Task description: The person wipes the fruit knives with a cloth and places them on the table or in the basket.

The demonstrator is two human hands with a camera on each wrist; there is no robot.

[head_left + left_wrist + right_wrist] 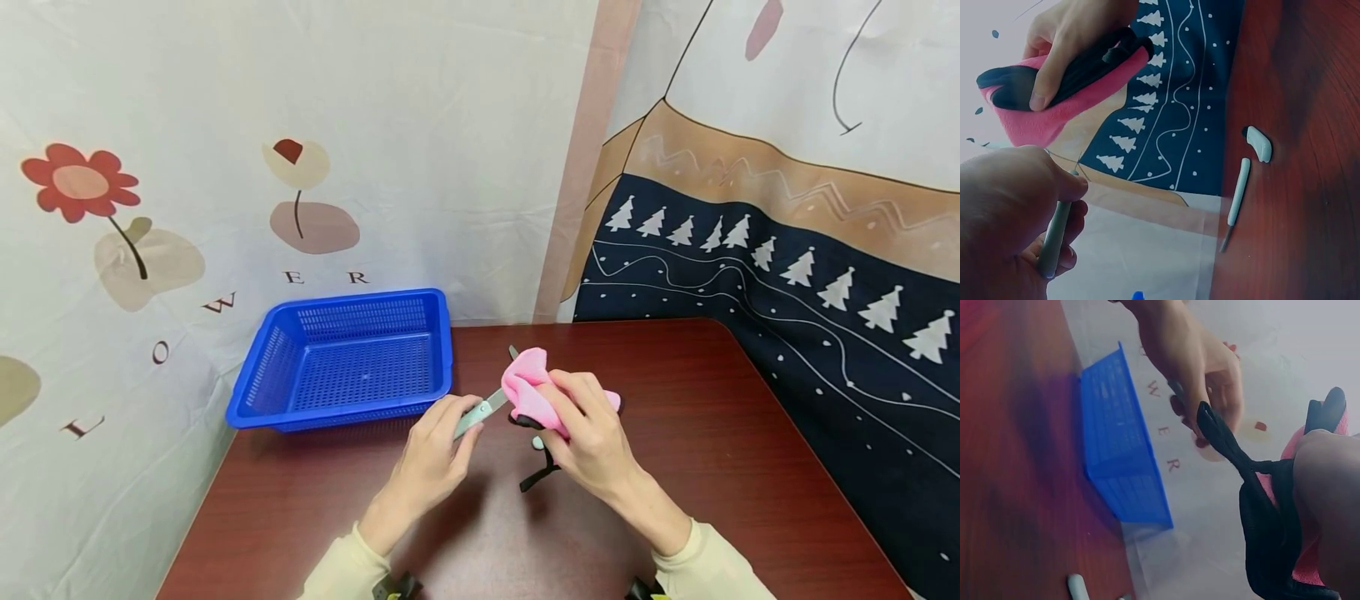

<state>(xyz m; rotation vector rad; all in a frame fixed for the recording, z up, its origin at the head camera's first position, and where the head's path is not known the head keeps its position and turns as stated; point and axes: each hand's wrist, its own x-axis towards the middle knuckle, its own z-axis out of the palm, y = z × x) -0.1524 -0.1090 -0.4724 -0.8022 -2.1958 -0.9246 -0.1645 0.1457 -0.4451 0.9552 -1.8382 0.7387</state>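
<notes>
My left hand (431,454) grips the pale green handle of a small knife (480,415), thumb and fingers round it. The blade points up and right, its far end overlapped by a pink cloth piece (528,385) in the head view. My right hand (596,437) pinches this soft piece, which has black trim; its thumb presses on the black side in the left wrist view. A black strap (1219,434) hangs from the cloth. Both hands are raised over the table. In the left wrist view the knife blade shows nearly edge-on.
A blue plastic basket (337,421) stands at the table's back left. On the brown table (690,467) lie a slim pale-handled tool with a metal end (1239,194) and a curved pale green piece (1260,145). Printed curtains (450,167) hang behind the table.
</notes>
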